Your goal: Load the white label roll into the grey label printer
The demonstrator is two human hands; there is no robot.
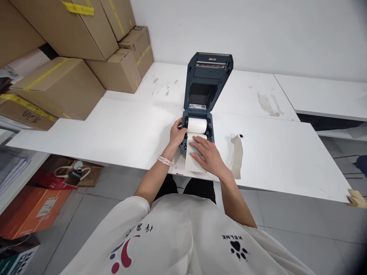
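Beneath the flat, released right grip (210, 154) lies the paper strip (194, 162); the left grip (176, 134) clasps the printer (198, 112)

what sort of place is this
Probably a packing or shipping workspace: taped cardboard boxes are stacked at the left, and what looks like a label printer stands open on a white table, a paper roll inside.

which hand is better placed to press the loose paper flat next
Probably the right hand: its fingers lie spread over the paper, while the left hand is at the left side of the printer.
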